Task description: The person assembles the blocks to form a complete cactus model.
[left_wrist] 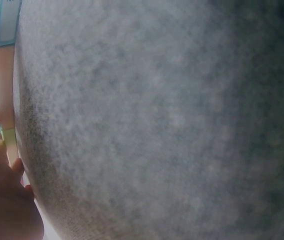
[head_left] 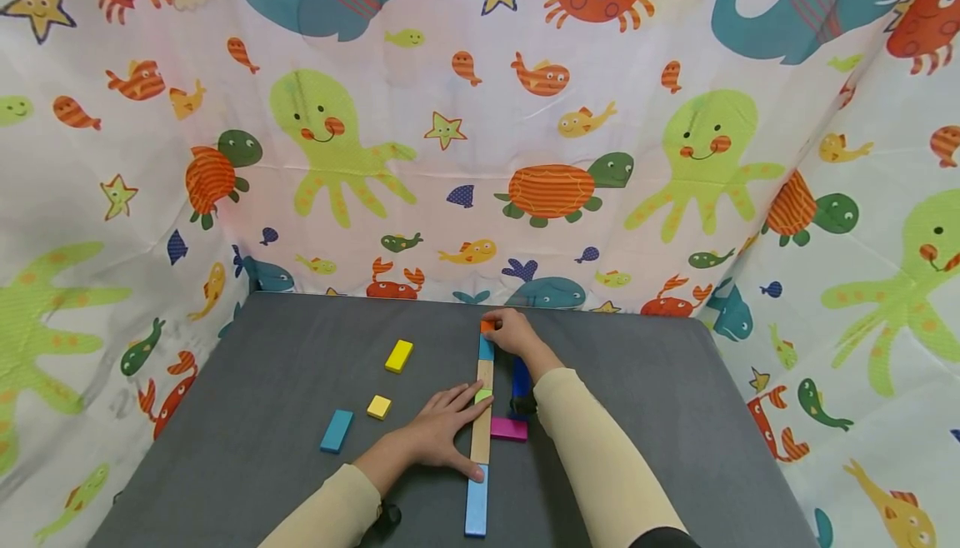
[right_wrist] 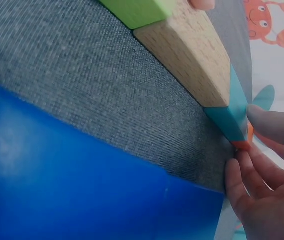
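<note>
Blocks lie end to end in a straight row running away from the person. From the near end come a light blue block (head_left: 476, 508), a plain wooden block (head_left: 480, 443), a light green block (right_wrist: 144, 11), another wooden block (right_wrist: 194, 60), a teal block (right_wrist: 232, 112) and an orange block (head_left: 487, 326). At the far end, my right hand (head_left: 516, 336) pinches the orange block between thumb and fingers. My left hand (head_left: 435, 430) spreads over the row's left side, fingertips near the green block, thumb at the light blue one.
A magenta block (head_left: 510, 429) touches the row's right side. Beside the right wrist lies a dark blue piece (right_wrist: 82, 170), partly hidden by the sleeve in the head view. Left of the row are a yellow block (head_left: 399, 356), a small yellow block (head_left: 378, 407) and a blue block (head_left: 337, 431).
</note>
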`<state>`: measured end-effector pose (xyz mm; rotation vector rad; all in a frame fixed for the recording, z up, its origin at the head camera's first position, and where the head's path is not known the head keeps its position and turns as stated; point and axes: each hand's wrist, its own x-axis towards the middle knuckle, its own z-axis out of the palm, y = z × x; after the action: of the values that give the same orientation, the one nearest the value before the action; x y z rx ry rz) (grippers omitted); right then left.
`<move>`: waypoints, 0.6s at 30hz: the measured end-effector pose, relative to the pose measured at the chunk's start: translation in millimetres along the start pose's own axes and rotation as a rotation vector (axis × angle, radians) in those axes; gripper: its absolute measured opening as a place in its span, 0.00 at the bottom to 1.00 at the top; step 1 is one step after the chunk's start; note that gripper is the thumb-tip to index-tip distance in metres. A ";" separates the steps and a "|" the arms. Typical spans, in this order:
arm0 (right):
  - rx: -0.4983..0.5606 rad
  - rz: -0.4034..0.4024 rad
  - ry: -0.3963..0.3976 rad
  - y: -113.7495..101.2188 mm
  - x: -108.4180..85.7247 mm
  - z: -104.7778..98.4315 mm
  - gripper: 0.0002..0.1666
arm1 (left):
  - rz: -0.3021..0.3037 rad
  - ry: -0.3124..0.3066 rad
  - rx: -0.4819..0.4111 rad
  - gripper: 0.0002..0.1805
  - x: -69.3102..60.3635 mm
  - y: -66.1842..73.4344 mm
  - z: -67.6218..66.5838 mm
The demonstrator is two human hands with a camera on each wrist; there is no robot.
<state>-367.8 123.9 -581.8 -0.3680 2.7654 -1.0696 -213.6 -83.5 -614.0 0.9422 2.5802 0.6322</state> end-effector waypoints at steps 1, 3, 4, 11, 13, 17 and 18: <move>0.004 -0.005 0.002 0.6 -0.4 -0.6 0.23 | 0.001 -0.002 0.003 0.65 0.1 0.4 -0.1; 0.005 -0.013 0.008 1.9 -1.4 -2.2 0.23 | 0.005 0.000 0.003 0.65 0.3 1.2 -0.4; 0.009 -0.015 0.014 2.4 -2.1 -3.2 0.22 | 0.007 0.003 0.002 0.65 0.4 1.6 -0.4; 0.008 -0.060 0.082 2.0 -10.4 -12.3 0.21 | -0.010 0.010 0.007 0.65 -0.1 1.9 0.4; -0.001 -0.077 0.100 0.6 -14.3 -14.5 0.21 | -0.018 0.009 0.005 0.65 -0.4 2.2 0.4; -0.012 -0.103 0.141 -3.5 -23.3 -19.0 0.22 | -0.021 0.007 0.004 0.65 -0.3 3.3 0.1; -0.017 -0.112 0.151 -4.7 -25.7 -20.2 0.22 | -0.021 0.008 0.006 0.65 0.0 3.4 0.1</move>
<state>-347.1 140.7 -562.5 -0.4677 2.9182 -1.1451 -211.7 -81.1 -612.4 0.9155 2.5969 0.6248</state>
